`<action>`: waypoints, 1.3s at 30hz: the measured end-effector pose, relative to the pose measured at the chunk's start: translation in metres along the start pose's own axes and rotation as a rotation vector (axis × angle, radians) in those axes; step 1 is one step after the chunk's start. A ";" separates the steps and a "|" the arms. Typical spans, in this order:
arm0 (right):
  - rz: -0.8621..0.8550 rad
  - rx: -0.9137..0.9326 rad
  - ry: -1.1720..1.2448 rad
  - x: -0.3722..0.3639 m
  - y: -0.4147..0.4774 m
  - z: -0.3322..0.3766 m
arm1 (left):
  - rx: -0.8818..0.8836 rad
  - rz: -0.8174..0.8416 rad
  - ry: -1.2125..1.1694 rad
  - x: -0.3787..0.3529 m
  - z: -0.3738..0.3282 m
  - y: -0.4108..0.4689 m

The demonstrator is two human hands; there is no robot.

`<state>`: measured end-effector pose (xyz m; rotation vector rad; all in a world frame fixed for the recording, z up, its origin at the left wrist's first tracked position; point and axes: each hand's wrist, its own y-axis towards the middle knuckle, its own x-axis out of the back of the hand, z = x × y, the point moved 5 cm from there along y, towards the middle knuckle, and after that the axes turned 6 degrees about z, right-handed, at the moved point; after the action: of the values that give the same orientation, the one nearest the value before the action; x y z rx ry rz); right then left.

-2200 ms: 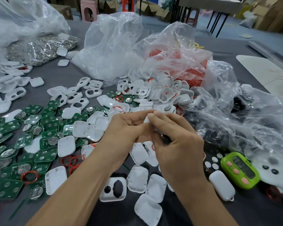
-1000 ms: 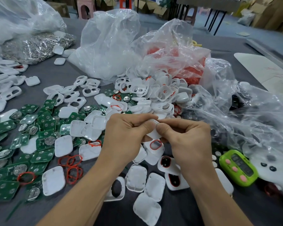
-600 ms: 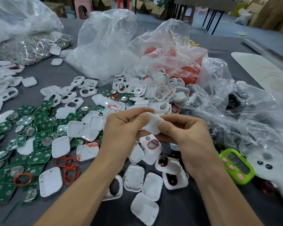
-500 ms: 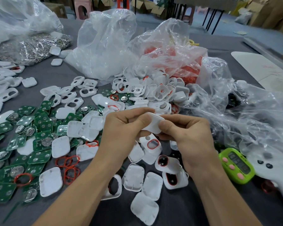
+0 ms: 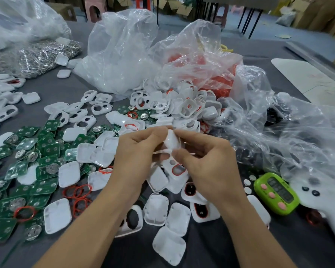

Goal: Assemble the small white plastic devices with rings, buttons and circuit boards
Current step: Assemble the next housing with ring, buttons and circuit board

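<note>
My left hand (image 5: 137,151) and my right hand (image 5: 207,163) meet above the table's middle, both pinching one small white plastic device (image 5: 171,141) between thumbs and fingertips; its lower part is hidden behind my fingers. Below the hands lie white shells, one shell with a red ring (image 5: 178,169) fitted. Green circuit boards (image 5: 45,171) cover the left of the table. Loose red rings (image 5: 77,192) lie near my left forearm. A heap of white frames (image 5: 182,107) sits behind my hands.
Clear plastic bags (image 5: 124,51) stand at the back, and one holds red rings (image 5: 211,74). A bag of metal parts (image 5: 37,57) is at the far left. At the right sit a green timer (image 5: 275,193), a white controller (image 5: 321,198) and crumpled plastic (image 5: 298,136).
My hands have turned the white device from lying flat between my fingers to standing more on edge, and my right fingers have shifted onto its lower side. The head view has drifted slightly.
</note>
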<state>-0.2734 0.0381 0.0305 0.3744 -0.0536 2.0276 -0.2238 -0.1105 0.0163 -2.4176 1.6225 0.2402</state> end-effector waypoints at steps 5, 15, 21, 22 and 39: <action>0.043 -0.100 0.427 -0.001 0.003 0.005 | -0.010 0.172 -0.079 -0.002 -0.005 0.001; 0.084 -0.140 0.454 0.001 0.002 0.006 | -0.012 0.128 0.015 0.003 -0.003 -0.001; 0.163 -0.271 0.613 -0.007 -0.001 -0.003 | 0.029 0.177 -0.062 0.003 -0.007 -0.002; 0.177 -0.286 0.644 -0.008 -0.001 -0.004 | 0.046 0.174 -0.077 0.004 -0.007 -0.001; 0.117 -0.276 0.471 0.001 0.001 -0.003 | -0.083 0.173 0.069 0.001 -0.005 -0.002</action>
<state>-0.2758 0.0394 0.0278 -0.2886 -0.0637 2.1394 -0.2213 -0.1116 0.0215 -2.3705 1.8902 0.2598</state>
